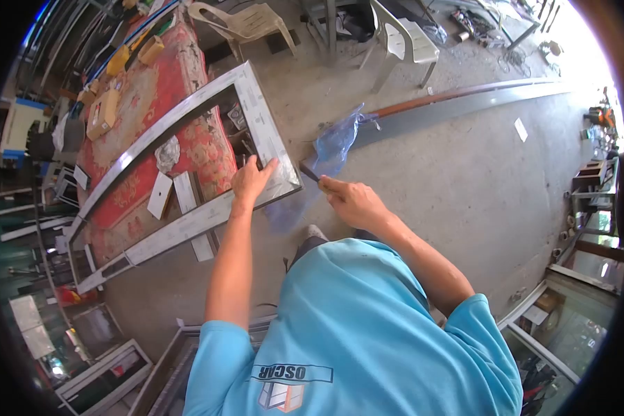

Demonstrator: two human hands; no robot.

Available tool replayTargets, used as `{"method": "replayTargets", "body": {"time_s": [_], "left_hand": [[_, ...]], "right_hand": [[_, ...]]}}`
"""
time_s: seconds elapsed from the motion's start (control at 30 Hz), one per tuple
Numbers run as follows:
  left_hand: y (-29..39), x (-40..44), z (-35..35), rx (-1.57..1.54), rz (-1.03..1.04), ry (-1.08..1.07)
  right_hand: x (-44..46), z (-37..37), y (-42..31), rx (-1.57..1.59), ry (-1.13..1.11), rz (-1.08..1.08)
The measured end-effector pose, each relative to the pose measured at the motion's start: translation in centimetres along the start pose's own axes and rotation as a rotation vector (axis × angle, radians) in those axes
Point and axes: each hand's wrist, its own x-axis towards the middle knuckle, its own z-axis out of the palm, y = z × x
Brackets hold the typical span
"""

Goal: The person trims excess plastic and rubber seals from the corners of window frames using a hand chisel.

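Note:
A long white-and-grey window frame point(263, 125) lies across a table with a red patterned cloth point(139, 83). My left hand point(251, 179) grips the frame near its right-hand corner, with the thumb and a finger over the profile. To the right of that corner, my right hand point(353, 202) is closed around a thin dark tool point(309, 172) whose tip points toward the frame. Crumpled blue transparent film point(336, 144) hangs just beyond the right hand and trails below the corner.
Two plastic chairs point(253, 26) point(403, 43) stand at the top. A long bar point(464, 104) extends to the upper right. Two white pieces point(161, 194) and a cardboard box point(102, 114) rest on the table. Glazed frames point(107, 374) are at lower left; shelves point(596, 201) line the right.

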Motion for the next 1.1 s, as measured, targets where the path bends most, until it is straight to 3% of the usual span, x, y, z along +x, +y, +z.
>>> {"method": "replayTargets", "body": {"time_s": [0.13, 0.37, 1.1], "left_hand": [[-0.7, 1.9, 0.0, -0.011, -0.092, -0.159], [-2.3, 3.0, 0.7, -0.218, -0.037, -0.251], [-1.9, 2.9, 0.5, -0.142, -0.027, -0.161]], "right_hand": [[0.7, -0.5, 0.1, -0.044, -0.024, -0.038], [0.8, -0.8, 0.3, 0.002, -0.134, 0.006], [-0.1, -0.2, 0.7, 0.066, -0.046, -0.023]]}}
